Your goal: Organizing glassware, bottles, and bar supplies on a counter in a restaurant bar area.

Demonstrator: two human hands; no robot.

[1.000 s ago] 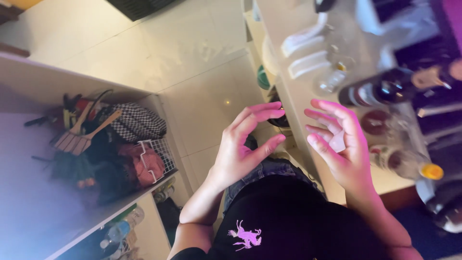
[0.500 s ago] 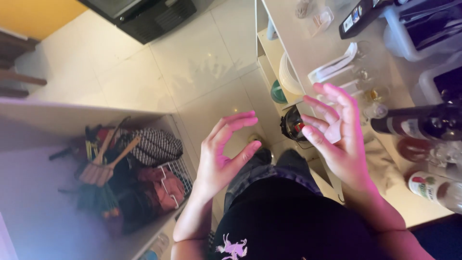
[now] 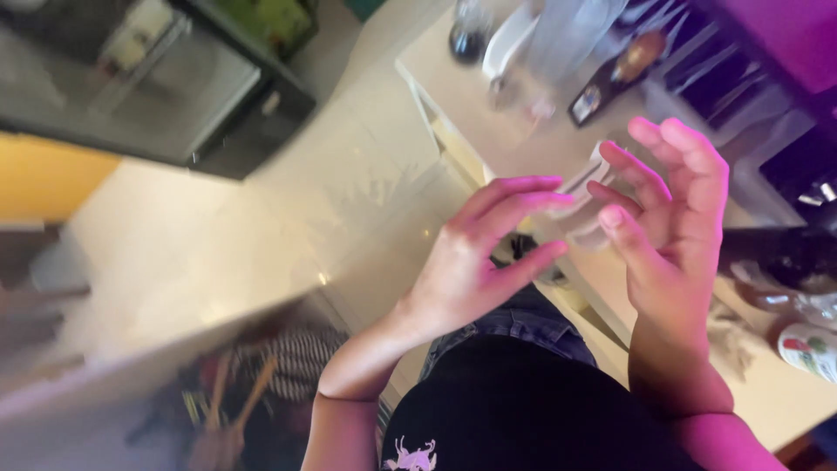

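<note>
White scrap now caught between 2 raised hands

Pale and small, the white piece (image 3: 582, 202) has moved from the right hand (image 3: 676, 227) alone to sit between both; the left hand (image 3: 475, 257) has closed in, fingers extended, touching it. View has swung: beige counter (image 3: 453, 83) with blurred bottles above, tiled floor (image 3: 261, 235), dark appliance (image 3: 166, 78) left.

Black shirt (image 3: 523, 410) with small white printed figure (image 3: 410, 455); blue denim (image 3: 523, 318) below; forearms bare, no sleeves.

Pale counter (image 3: 532, 148), blurred glassware (image 3: 558, 44) and dark bottle (image 3: 610, 78) on it, possibly a patterned jar (image 3: 806, 349).
</note>
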